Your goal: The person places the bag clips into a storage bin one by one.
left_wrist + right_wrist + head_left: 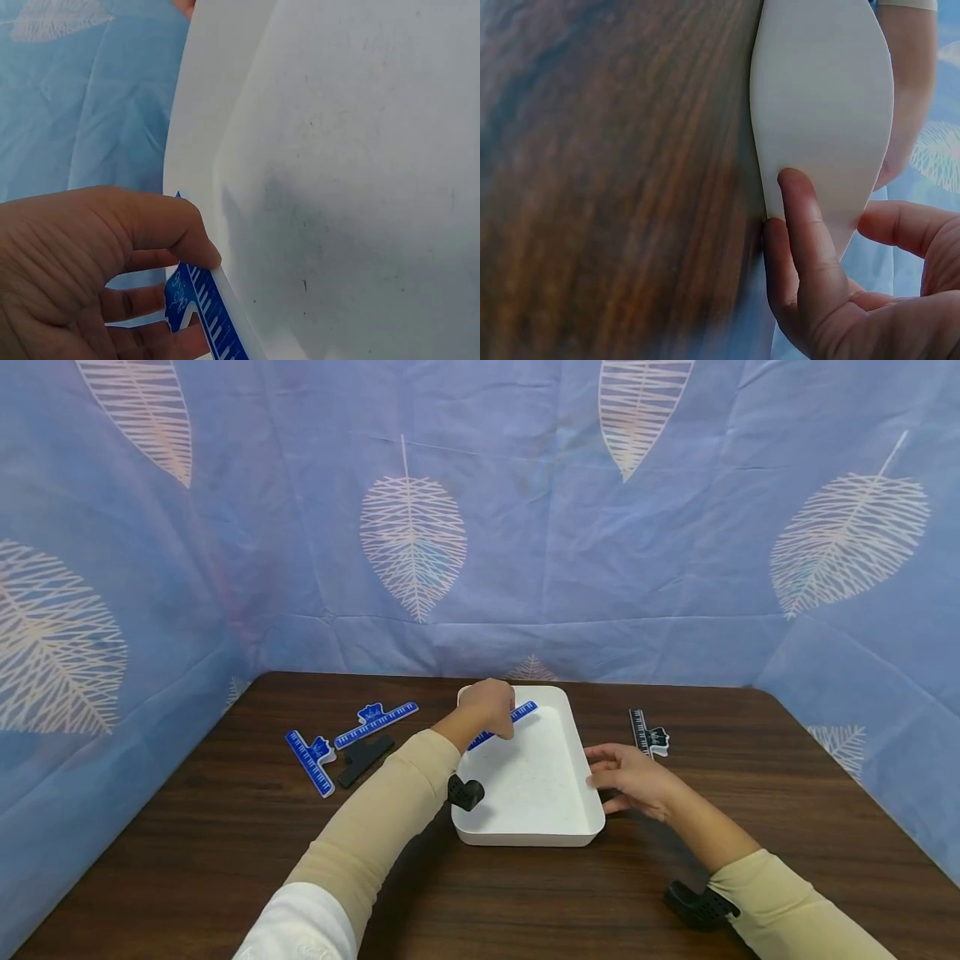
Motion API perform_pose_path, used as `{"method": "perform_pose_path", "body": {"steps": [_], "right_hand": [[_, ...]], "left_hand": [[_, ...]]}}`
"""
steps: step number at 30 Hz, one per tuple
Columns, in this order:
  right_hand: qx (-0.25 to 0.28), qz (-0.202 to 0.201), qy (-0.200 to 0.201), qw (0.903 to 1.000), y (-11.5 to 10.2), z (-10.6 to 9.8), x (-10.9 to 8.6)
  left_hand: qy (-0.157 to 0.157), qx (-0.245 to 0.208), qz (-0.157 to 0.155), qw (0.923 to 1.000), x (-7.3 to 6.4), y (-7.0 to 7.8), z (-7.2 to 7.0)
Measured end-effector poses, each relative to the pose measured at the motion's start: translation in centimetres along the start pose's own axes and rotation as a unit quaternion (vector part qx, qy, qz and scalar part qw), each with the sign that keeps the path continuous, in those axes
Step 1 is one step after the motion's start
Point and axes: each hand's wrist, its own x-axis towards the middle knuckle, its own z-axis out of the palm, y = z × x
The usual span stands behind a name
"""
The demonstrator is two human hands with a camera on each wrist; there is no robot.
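A blue clip with a piano-key pattern (524,711) is pinched between the thumb and fingers of my left hand (491,706). Seen from the head, the clip slants over the far left part of a shallow white tray (536,793); the hand covers its middle. The left wrist view shows the clip (215,315) beside the tray's inner wall, the other fingers curled behind its crest-shaped handle. My right hand (637,781) holds the tray's right side, its fingers against the outer wall (821,112) and the thumb at the rim.
Left of the tray on the dark wooden table (225,860) lie two more blue clips, an upright-lying one (307,763) and a slanted one (377,725), plus a black clip (365,760). Beyond my right hand lies a black piano-key clip (649,735). A blue leaf-patterned cloth (525,543) hangs behind.
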Motion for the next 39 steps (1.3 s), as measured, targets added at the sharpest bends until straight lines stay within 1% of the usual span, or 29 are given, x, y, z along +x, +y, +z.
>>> {"method": "perform_pose_path", "body": {"steps": [9, 17, 23, 31, 35, 39], "right_hand": [[0.008, -0.004, -0.003, 1.0, -0.2, 0.1, 0.0], [0.006, -0.005, -0.005, 1.0, -0.2, 0.1, 0.0], [0.008, -0.007, -0.007, 0.9999, -0.1, 0.0, -0.1], [0.011, -0.005, -0.004, 0.9999, -0.1, 0.1, -0.1], [0.01, -0.005, -0.003, 0.9999, -0.1, 0.1, -0.1], [0.009, -0.007, -0.003, 0.9999, -0.1, 0.1, -0.2]], "left_hand": [[-0.001, 0.013, -0.003, 0.9999, 1.0, -0.7, 0.7], [-0.017, 0.023, -0.006, 0.9996, 1.4, -0.6, 1.0], [-0.024, 0.027, -0.01, 0.9993, 1.5, -0.4, 1.1], [-0.034, 0.032, -0.01, 0.9989, 1.2, -0.3, 1.0], [-0.032, 0.041, -0.017, 0.9985, 1.0, -0.4, 0.7], [-0.03, 0.033, -0.023, 0.9987, 0.9, -0.5, 0.2]]}}
